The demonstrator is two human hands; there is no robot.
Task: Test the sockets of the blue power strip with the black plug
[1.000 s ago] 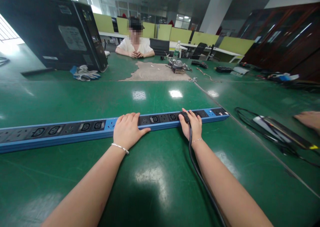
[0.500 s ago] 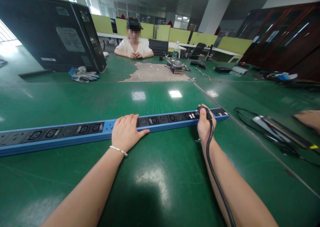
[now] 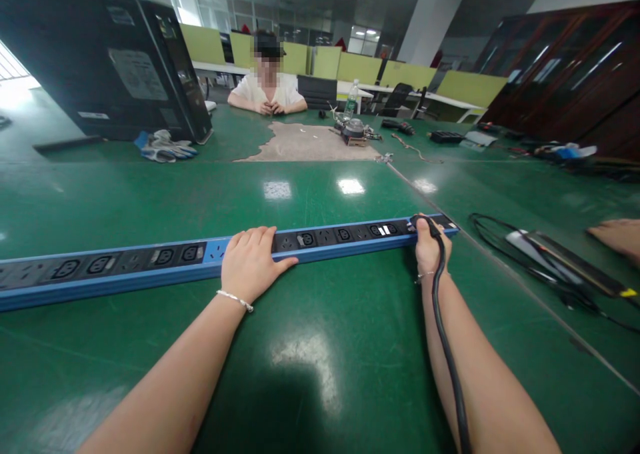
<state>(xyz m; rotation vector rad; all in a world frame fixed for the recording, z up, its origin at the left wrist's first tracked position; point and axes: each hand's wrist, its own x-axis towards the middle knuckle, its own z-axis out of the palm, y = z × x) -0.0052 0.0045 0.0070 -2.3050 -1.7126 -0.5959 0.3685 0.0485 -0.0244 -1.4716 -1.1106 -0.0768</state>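
A long blue power strip [image 3: 165, 273] with black sockets lies across the green table, its left end cut off by the view. My left hand [image 3: 253, 261] is laid over the strip just right of its blue socket, fingers across the top and thumb along the near edge, gripping it. Near the strip's right end, my right hand [image 3: 433, 246] is closed around a black power plug [image 3: 419, 221], held at the sockets there. The hand hides the plug's face, so I cannot tell if it is inserted. Its black cord [image 3: 442, 314] runs down along my right forearm.
A black computer case [image 3: 130, 74] stands at the back left, gloves [image 3: 165, 147] beside it. A person [image 3: 267, 94] sits opposite. Coiled cable and a dark bar-shaped device [image 3: 575, 261] lie at right, near another person's hand [image 3: 617, 239]. A bottle [image 3: 351, 101] stands behind small parts.
My right hand has moved right along the strip with the plug, closer to the strip's end. My left hand stays in nearly the same place on the strip.
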